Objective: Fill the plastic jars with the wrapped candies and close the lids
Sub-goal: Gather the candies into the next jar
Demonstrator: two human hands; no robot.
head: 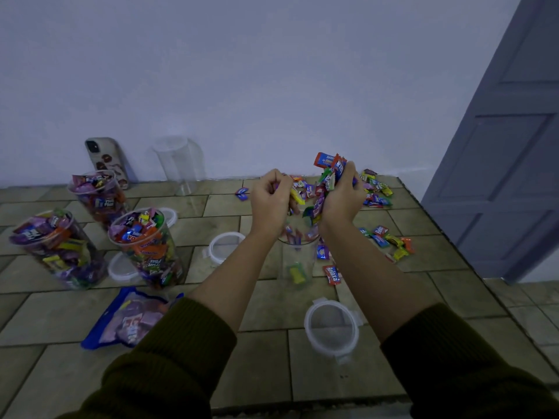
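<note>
A clear plastic jar (298,261) stands open in the middle of the tiled counter, with a few wrapped candies at its bottom. Above its mouth my right hand (343,198) grips a big bunch of wrapped candies (329,173). My left hand (270,195) is curled beside it, holding a few candies, and some candies are falling into the jar. A loose pile of candies (376,189) lies behind my right hand, with more (390,240) to the right of the jar.
Three full jars (149,246) (57,249) (98,195) stand open at the left. An empty jar (181,164) and a phone (107,161) are by the wall. Lids (331,326) (223,246) (121,269) and a candy bag (133,320) lie on the counter.
</note>
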